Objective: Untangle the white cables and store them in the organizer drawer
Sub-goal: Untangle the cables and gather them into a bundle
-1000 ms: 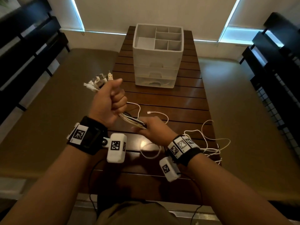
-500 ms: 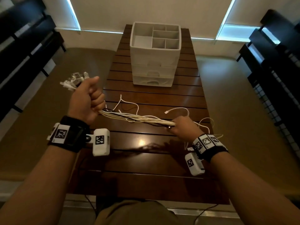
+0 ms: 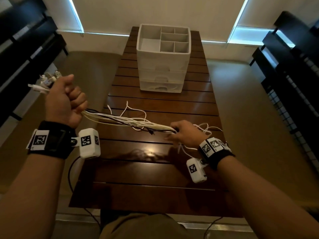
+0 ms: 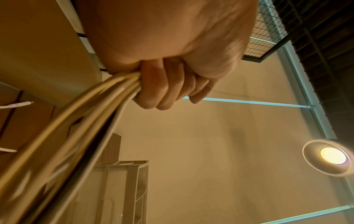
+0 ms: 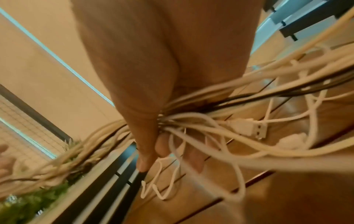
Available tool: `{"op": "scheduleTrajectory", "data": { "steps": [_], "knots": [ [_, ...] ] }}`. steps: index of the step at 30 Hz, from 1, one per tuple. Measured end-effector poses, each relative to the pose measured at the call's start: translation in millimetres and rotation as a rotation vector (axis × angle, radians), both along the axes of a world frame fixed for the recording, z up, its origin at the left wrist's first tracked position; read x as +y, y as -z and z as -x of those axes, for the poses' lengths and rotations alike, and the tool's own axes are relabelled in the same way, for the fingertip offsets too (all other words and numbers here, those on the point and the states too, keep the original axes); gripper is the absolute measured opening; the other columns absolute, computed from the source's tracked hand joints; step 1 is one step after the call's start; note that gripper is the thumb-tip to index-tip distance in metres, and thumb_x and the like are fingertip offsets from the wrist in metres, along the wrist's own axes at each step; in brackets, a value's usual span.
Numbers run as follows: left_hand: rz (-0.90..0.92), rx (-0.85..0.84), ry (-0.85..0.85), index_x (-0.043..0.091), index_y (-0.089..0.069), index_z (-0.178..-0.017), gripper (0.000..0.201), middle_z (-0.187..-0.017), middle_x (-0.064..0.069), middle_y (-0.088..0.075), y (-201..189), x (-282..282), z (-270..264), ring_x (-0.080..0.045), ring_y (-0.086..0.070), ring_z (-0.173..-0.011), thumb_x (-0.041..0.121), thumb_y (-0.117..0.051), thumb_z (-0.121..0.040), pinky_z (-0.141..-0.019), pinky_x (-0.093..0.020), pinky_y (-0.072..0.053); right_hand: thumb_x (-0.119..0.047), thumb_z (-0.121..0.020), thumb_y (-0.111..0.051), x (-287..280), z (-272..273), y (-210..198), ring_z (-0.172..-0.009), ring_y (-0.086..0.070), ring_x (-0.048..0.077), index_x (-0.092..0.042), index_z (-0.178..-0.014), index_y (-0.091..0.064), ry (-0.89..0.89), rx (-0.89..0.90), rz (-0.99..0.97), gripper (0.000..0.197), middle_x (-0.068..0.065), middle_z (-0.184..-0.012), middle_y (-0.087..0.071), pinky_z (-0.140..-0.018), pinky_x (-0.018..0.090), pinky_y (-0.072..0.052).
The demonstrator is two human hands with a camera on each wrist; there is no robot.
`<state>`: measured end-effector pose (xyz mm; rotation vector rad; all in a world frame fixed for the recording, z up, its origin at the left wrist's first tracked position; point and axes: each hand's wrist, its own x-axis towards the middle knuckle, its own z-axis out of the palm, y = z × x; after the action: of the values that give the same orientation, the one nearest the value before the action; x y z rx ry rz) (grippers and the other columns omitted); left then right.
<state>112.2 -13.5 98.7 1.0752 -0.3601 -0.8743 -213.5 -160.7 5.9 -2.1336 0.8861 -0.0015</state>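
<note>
Cables: a bundle of white cables (image 3: pixel 127 120), with a few dark strands mixed in, is stretching in the air above the table (image 3: pixel 155 169), well in front of the organizer (image 3: pixel 163 57); it is running from the left hand down to the right hand.
Cable plugs: a cluster of plug ends (image 3: pixel 45 81) is sticking out of the top of the left fist, off the table's left edge.
Loose ends: several thin cable ends (image 3: pixel 126 107) are curling up from the bundle toward the organizer; more loops (image 3: pixel 205 128) are lying on the table just beyond the right hand.
Left hand: the left hand (image 3: pixel 64 102) is closing in a tight fist around the bundle (image 4: pixel 80 121), with all fingers (image 4: pixel 162 91) curling over it.
Right hand: the right hand (image 3: pixel 185 133) is gripping the other end of the bundle low over the table; the thumb (image 5: pixel 142 136) and fingers are pinching the strands (image 5: pixel 201 121) together, and a flat white plug (image 5: pixel 247 128) is hanging just behind the grip.
Organizer: the white organizer is standing at the far end of the table, its top tray divided into compartments, with three drawers in its front sitting pushed in.
Bottom drawer: something pale and cable-like is showing through the bottom drawer (image 3: pixel 160 87); what exactly it is cannot be told.
Table: a dark slatted wooden table is carrying the organizer.
</note>
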Motion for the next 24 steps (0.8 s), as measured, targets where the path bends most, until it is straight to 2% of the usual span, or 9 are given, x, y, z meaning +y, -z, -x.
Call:
{"op": "scheduleTrajectory", "data": {
  "steps": [3,7,9,12,14,17,20,21,24],
  "knots": [
    [-0.010,-0.022,-0.014,0.028,-0.028,-0.061,0.049,-0.051,0.008,-0.016,0,0,-1,-0.010,-0.009,-0.045,0.034,-0.055,-0.101,-0.038,-0.024,-0.011,-0.036,-0.088,-0.081,-13,12,14,-0.073,-0.067,0.016,-0.026,-0.081,-0.068,0.069,0.097,0.144,0.017,-0.004,-0.075,-0.068,-0.065,0.027,-0.048],
    [0.001,-0.006,-0.017,0.028,-0.026,-0.061,0.050,-0.051,0.007,-0.015,2,-4,-5,-0.011,-0.008,-0.045,0.034,-0.055,-0.101,-0.039,-0.025,-0.011,-0.046,-0.092,-0.072,-31,30,18,-0.085,-0.062,0.025,-0.031,-0.083,-0.060,0.085,0.344,0.366,0.021,-0.008,-0.079,-0.059,-0.083,0.037,-0.043],
    [-0.002,-0.009,-0.024,0.028,-0.027,-0.061,0.049,-0.052,0.007,-0.015,5,-7,-7,-0.011,-0.008,-0.046,0.034,-0.056,-0.100,-0.039,-0.025,-0.011,-0.050,-0.089,-0.074,-32,34,15,-0.086,-0.063,0.025,-0.028,-0.085,-0.061,0.048,0.343,0.324,0.026,-0.009,-0.080,-0.060,-0.079,0.035,-0.042],
    [-0.005,-0.011,-0.075,0.028,-0.028,-0.061,0.047,-0.052,0.007,-0.015,7,-9,-14,-0.011,-0.009,-0.045,0.033,-0.055,-0.100,-0.039,-0.025,-0.012,-0.057,-0.085,-0.078,-34,45,4,-0.084,-0.062,0.018,-0.022,-0.096,-0.068,0.034,0.168,0.082,0.038,-0.002,-0.092,-0.066,-0.070,0.032,-0.045],
    [-0.015,-0.002,-0.120,0.028,-0.028,-0.061,0.047,-0.052,0.008,-0.015,8,-7,-23,-0.011,-0.008,-0.046,0.033,-0.055,-0.099,-0.039,-0.025,-0.012,-0.051,-0.087,-0.078,-41,57,1,-0.085,-0.062,0.011,-0.023,-0.098,-0.073,0.053,0.119,0.048,0.030,-0.003,-0.094,-0.068,-0.072,0.032,-0.045],
    [-0.026,-0.006,-0.148,0.029,-0.028,-0.062,0.046,-0.053,0.008,-0.014,13,-3,-31,-0.011,-0.007,-0.047,0.032,-0.059,-0.095,-0.040,-0.025,-0.011,-0.027,-0.095,-0.075,-53,75,9,-0.071,-0.063,0.008,-0.024,-0.088,-0.076,0.234,0.049,0.042,0.007,-0.004,-0.082,-0.071,-0.070,0.033,-0.049],
    [-0.038,-0.037,-0.157,0.028,-0.029,-0.060,0.045,-0.053,0.008,-0.014,15,1,-28,-0.012,-0.007,-0.047,0.039,-0.071,-0.072,-0.040,-0.025,-0.010,-0.019,-0.099,-0.069,-55,80,21,-0.060,-0.063,0.021,-0.016,-0.088,-0.075,0.380,-0.037,-0.015,0.013,0.014,-0.076,-0.071,-0.056,0.032,-0.054],
    [-0.040,-0.044,-0.161,0.028,-0.029,-0.059,0.044,-0.052,0.008,-0.014,16,2,-25,-0.012,-0.007,-0.047,0.041,-0.070,-0.068,-0.040,-0.026,-0.010,-0.021,-0.100,-0.068,-55,80,23,-0.057,-0.061,0.022,-0.014,-0.087,-0.074,0.404,-0.068,-0.018,0.015,0.015,-0.072,-0.069,-0.055,0.034,-0.052],
    [-0.041,-0.051,-0.161,0.028,-0.030,-0.058,0.044,-0.052,0.008,-0.015,17,4,-20,-0.012,-0.007,-0.047,0.042,-0.070,-0.067,-0.042,-0.026,-0.008,-0.023,-0.105,-0.058,-58,75,30,-0.052,-0.057,0.020,-0.012,-0.090,-0.074,0.521,-0.144,-0.021,0.024,0.004,-0.060,-0.061,-0.053,0.034,-0.049]
  ]
}}
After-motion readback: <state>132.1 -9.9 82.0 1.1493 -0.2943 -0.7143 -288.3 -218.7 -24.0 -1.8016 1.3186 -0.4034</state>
